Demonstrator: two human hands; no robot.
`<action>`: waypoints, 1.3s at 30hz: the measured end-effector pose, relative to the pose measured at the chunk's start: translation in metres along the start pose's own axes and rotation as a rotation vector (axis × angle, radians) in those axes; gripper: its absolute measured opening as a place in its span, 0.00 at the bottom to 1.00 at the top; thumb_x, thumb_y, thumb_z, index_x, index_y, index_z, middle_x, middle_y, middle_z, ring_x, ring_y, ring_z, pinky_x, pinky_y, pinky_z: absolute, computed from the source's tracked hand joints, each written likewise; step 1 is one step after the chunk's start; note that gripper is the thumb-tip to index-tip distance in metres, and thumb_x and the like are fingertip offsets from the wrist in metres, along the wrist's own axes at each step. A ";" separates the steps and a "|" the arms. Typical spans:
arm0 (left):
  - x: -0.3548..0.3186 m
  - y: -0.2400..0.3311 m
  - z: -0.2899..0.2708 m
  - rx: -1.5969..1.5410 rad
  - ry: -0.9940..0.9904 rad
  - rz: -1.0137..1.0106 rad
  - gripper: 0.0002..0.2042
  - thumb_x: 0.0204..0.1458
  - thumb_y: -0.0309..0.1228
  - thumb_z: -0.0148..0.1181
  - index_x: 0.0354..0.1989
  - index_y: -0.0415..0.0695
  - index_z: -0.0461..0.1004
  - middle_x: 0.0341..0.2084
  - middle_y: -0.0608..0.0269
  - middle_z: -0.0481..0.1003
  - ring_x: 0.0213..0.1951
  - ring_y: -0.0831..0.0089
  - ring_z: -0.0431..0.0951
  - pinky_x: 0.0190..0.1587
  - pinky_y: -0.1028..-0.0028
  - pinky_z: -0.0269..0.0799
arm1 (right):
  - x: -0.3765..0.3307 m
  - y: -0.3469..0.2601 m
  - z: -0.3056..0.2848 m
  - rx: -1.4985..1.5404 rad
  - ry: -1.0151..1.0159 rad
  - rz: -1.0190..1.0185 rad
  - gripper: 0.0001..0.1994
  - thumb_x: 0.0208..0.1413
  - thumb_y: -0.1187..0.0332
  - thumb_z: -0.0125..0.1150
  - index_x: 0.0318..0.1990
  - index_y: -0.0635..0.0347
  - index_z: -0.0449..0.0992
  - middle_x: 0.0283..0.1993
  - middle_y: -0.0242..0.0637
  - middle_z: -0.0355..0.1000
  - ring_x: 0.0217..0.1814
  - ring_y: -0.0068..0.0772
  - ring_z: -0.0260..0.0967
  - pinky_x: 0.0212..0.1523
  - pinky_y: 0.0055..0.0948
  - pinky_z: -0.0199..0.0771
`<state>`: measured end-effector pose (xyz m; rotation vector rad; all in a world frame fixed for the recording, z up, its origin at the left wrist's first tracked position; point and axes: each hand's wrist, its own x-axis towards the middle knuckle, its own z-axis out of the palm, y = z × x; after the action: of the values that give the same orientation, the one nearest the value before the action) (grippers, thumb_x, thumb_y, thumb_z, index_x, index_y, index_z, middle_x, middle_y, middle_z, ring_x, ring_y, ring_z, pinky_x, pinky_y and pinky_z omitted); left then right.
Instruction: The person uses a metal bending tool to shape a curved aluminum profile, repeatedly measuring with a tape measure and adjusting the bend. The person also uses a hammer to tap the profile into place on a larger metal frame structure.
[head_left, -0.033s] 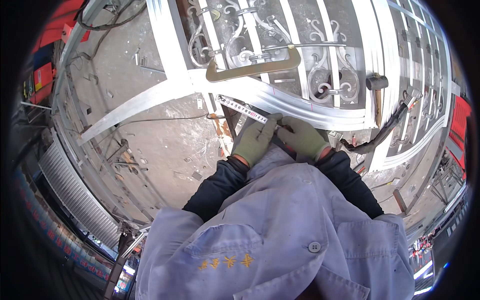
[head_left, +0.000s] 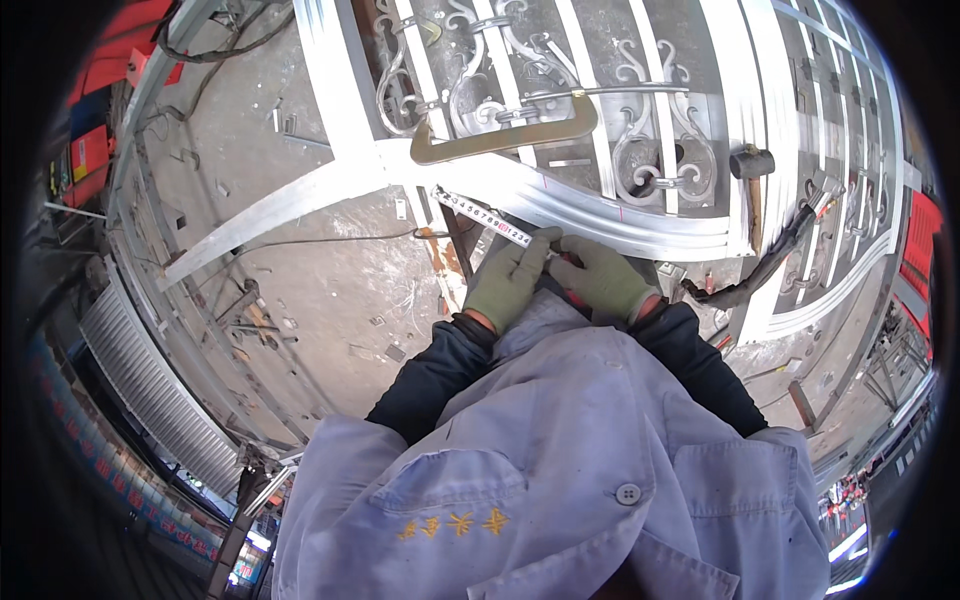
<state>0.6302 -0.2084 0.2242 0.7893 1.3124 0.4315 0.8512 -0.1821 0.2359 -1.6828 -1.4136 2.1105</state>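
A tape measure [head_left: 487,217] has its white blade drawn out toward the upper left, alongside the curved silver metal rail [head_left: 575,205] of a gate-like frame. My left hand [head_left: 506,278], in a green glove, is closed on the near end of the blade. Right beside it, my right hand [head_left: 608,280], in a matching glove, is closed around the tape's case, mostly hidden with a bit of red showing. The fingers of both hands nearly touch. Beyond them, a brass-coloured C-shaped clamp [head_left: 505,139] lies across the frame's bars and scrollwork.
A hammer [head_left: 752,168] rests on the frame's right side, near a thick black cable [head_left: 762,275]. Ornamental scrolls [head_left: 640,150] fill the bars. A rusty metal bar [head_left: 443,258] runs below the rail. Offcuts and a thin wire [head_left: 320,238] lie on the grey floor.
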 end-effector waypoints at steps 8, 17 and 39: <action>-0.018 0.020 0.046 -0.259 0.307 0.019 0.23 0.80 0.43 0.59 0.70 0.37 0.79 0.57 0.59 0.86 0.56 0.74 0.83 0.62 0.71 0.78 | -0.037 0.037 -0.034 0.062 -0.026 -0.053 0.29 0.71 0.50 0.68 0.67 0.65 0.82 0.55 0.51 0.86 0.56 0.46 0.84 0.60 0.41 0.81; 0.109 0.026 -0.055 1.224 0.628 0.588 0.34 0.54 0.55 0.80 0.64 0.47 0.81 0.60 0.54 0.82 0.64 0.50 0.80 0.70 0.47 0.70 | -0.020 0.088 -0.110 0.128 0.162 -0.027 0.20 0.68 0.63 0.65 0.60 0.69 0.83 0.44 0.35 0.80 0.45 0.26 0.75 0.50 0.30 0.76; 0.205 0.070 -0.075 1.371 -0.089 0.158 0.18 0.64 0.46 0.67 0.54 0.48 0.84 0.43 0.47 0.89 0.48 0.45 0.89 0.54 0.48 0.83 | 0.007 0.068 -0.090 0.298 0.216 0.131 0.23 0.70 0.62 0.66 0.66 0.68 0.83 0.51 0.43 0.86 0.52 0.32 0.81 0.58 0.32 0.79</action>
<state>0.6153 0.0000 0.1300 2.0087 1.3679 -0.4893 0.9519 -0.1637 0.1874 -1.8526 -0.9029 2.0045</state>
